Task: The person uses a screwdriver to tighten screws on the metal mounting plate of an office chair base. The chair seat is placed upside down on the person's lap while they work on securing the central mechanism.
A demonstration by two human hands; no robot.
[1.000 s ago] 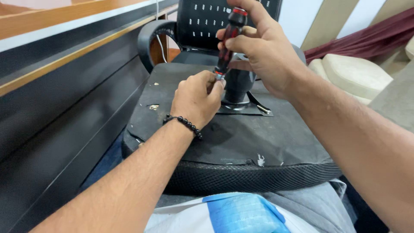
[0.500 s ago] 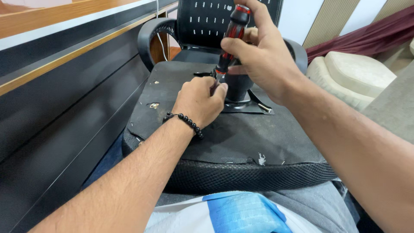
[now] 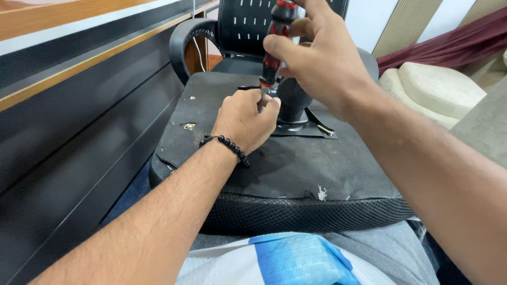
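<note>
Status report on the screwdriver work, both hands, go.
Right hand gripping red-and-black-handled screwdriver, upright. Left hand steadying its tip on upturned black chair seat. Nothing blocking; black metal bracket just beside.

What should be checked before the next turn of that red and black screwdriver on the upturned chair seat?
1. Right hand has a full grip on the screwdriver handle: ok.
2. Left hand steadies the shaft at its low end: ok.
3. Tip seated in a screw: cannot tell, the left fingers hide it.
4. Screwdriver near upright: ok, slightly tilted.
5. Chair seat rests steady on the person's lap: ok.
6. Metal plate around the black column sits flat: cannot tell.
</note>
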